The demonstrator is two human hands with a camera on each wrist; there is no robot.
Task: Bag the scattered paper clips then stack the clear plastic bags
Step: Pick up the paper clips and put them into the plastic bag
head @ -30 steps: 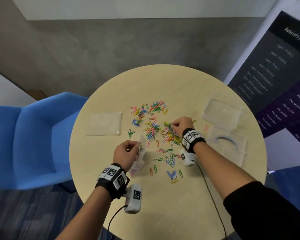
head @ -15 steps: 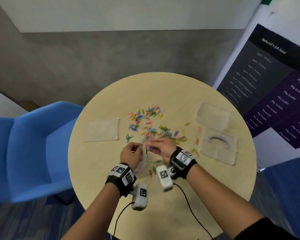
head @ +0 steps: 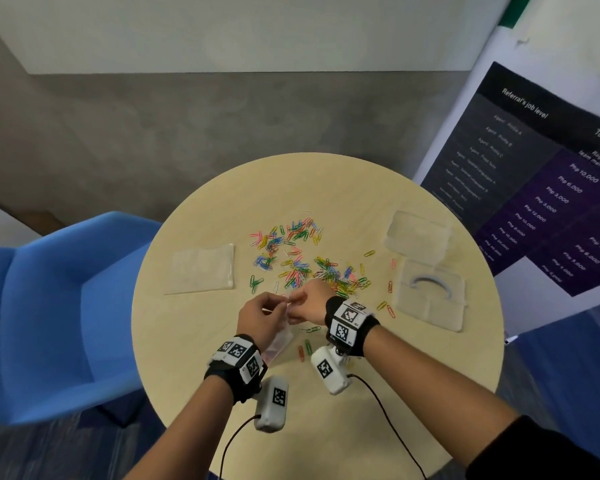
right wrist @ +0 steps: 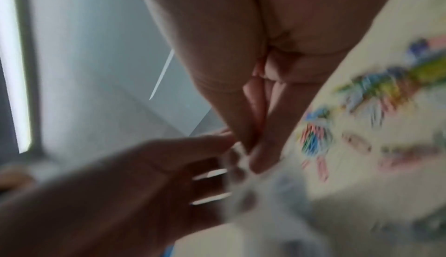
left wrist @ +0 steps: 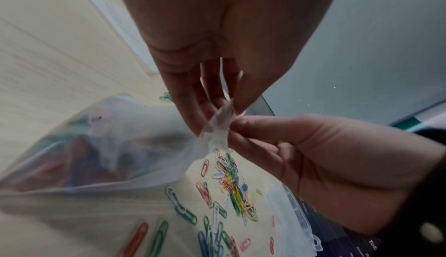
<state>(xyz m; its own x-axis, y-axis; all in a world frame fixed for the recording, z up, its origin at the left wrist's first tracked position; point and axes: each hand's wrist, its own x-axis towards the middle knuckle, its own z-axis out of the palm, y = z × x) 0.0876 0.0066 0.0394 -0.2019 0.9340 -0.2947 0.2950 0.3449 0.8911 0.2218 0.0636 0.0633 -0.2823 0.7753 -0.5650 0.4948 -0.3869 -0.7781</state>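
Coloured paper clips [head: 293,252] lie scattered across the middle of the round table [head: 326,181]. Just in front of them both hands meet at the top of a clear plastic bag [head: 279,342] that holds some clips. My left hand [head: 262,315] pinches the bag's mouth [left wrist: 218,122] between thumb and fingers. My right hand [head: 307,303] pinches the same edge from the right. The bag [left wrist: 96,146] hangs below the hands, its lower end near the table. In the blurred right wrist view the two hands touch at the bag's rim [right wrist: 239,158]. More clips [left wrist: 231,188] lie under the bag.
A flat stack of clear bags [head: 201,268] lies at the table's left. A clear plastic box [head: 418,233] and its lid [head: 430,296] sit at the right. A blue chair [head: 49,313] stands left of the table, a printed banner [head: 541,188] to the right.
My right hand left the clip pile, came back to the bag and now pinches its mouth beside my left hand. The left hand kept holding the bag.
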